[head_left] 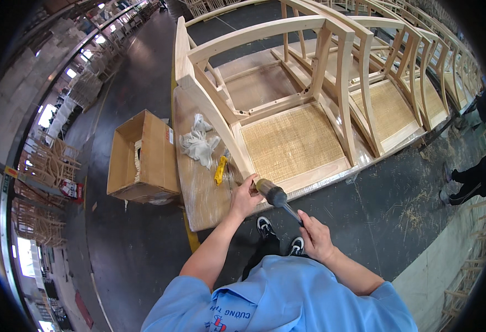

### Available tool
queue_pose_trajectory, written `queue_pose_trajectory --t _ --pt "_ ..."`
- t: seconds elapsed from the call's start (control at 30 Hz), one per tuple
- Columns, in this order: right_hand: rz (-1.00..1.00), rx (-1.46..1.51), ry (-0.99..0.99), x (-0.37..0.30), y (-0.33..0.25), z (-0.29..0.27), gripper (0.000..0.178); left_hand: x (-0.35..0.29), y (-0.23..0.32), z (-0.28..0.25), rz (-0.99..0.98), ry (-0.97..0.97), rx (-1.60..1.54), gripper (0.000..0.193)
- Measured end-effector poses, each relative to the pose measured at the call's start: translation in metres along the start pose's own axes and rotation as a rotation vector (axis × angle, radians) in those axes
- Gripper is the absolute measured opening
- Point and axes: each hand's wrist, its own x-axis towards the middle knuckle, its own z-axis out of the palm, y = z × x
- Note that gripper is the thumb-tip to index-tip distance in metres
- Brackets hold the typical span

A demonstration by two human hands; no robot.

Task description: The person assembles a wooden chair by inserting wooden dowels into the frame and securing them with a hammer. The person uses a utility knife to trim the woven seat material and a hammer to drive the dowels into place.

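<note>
Right hand (pixel 316 237) grips mallet (pixel 273 193), its head beside left hand (pixel 246 196).

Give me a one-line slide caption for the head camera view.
Right hand holds a mallet beside the left hand at a cane-seat chair frame.

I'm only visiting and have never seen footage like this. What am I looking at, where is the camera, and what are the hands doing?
There is no machine here: a person wears a wide camera on the head, looking down, so straight edges bend. The right hand grips a mallet by its handle. The left hand rests at the corner of a wooden chair frame with a woven cane seat, lying on a wrapped workbench. A white rag and a yellow tool lie nearby; an open cardboard box stands to the left.
</note>
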Motion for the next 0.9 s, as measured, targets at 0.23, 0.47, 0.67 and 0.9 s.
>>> queue_pose_trajectory --t 0.23,0.47,0.67,0.9 --pt "0.015 0.006 -0.03 -0.005 -0.008 -0.004 0.056 -0.008 -0.001 -0.001 -0.062 -0.013 0.044 0.069" --pt "0.016 0.013 -0.013 -0.012 -0.008 -0.009 0.056 -0.013 -0.009 0.003 -0.12 0.026 -0.061 0.066" --pt "0.117 -0.051 -0.067 -0.007 0.019 -0.004 0.051 -0.004 0.01 0.002 -0.14 0.045 0.011 0.065" --pt "0.2 -0.06 -0.198 -0.066 0.007 -0.019 0.05 -0.077 0.007 -0.049 -0.221 -0.036 -0.033 0.058"
